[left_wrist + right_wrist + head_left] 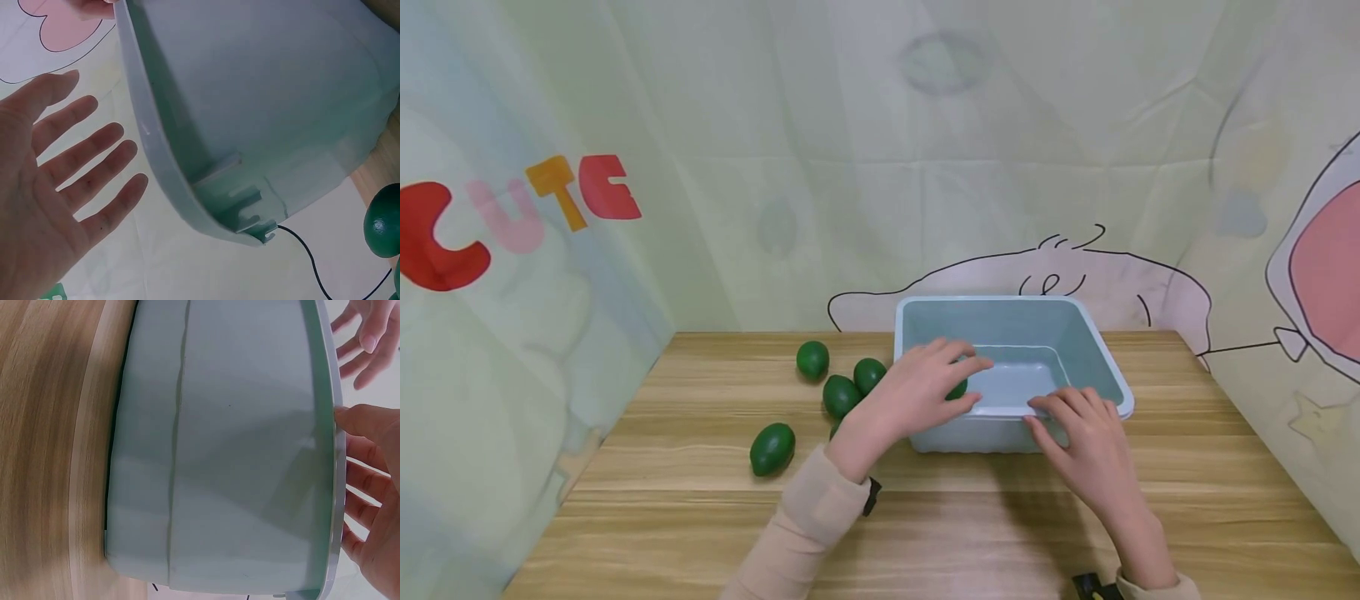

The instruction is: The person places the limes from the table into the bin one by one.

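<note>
Over the plastic tub at nine o'clock, the left hand hangs, fingers spread; at five, the right hand pinches the rim: steady pressure should prevent sliding.

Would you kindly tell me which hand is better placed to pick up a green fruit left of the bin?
Probably the left hand: it looks empty and is nearer the green fruits, while the right hand grips the bin by its rim.
</note>
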Demonstrator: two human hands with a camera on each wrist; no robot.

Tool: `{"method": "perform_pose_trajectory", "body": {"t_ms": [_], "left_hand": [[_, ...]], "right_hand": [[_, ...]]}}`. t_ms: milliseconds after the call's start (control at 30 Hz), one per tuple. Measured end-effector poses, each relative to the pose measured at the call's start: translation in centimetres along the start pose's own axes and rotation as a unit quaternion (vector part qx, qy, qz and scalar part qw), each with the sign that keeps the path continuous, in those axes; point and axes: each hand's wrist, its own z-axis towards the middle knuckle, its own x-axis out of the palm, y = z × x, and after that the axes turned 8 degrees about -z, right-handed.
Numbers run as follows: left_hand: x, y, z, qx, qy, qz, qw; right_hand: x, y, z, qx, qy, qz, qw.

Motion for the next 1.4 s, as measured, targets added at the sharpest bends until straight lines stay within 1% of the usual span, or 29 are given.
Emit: {"method": "perform_pose_trajectory", "body": {"t_ms": [100, 367, 500, 733, 833, 1100, 1400], "left_hand": [[0.2, -0.1, -0.5, 0.003, -0.006, 0.007, 1.0000], [0.6, 0.0, -1.8, 0.009, -0.031, 0.006, 0.9995], [0.7, 0.0, -2.4, 0.013, -0.038, 0.008, 0.9992], [0.8, -0.3, -3.0, 0.017, -0.044, 0.003, 0.9989], [0.9, -0.3, -3.3, 0.020, -0.052, 0.002, 0.9984], [1.4, -0.3, -4.0, 0.039, -0.080, 0.007, 0.9960], [2.1, -0.1, -5.1, 0.038, -0.081, 0.019, 0.9958]], "right_hand": [[0.0, 0.0, 0.0, -0.001, -0.002, 0.001, 1.0000], [0.0, 0.1, 0.0, 0.005, 0.004, 0.001, 1.0000], [0.0, 0.1, -0.1, 0.005, 0.005, 0.001, 1.0000], [0.0, 0.0, -0.1, 0.003, 0.001, 0.001, 1.0000], [0.0, -0.1, -0.1, 0.001, 0.000, 0.001, 1.0000], [0.0, 0.0, -0.1, -0.002, -0.002, 0.004, 1.0000], [0.0, 0.1, 0.0, 0.002, 0.001, 0.001, 1.0000]]}}
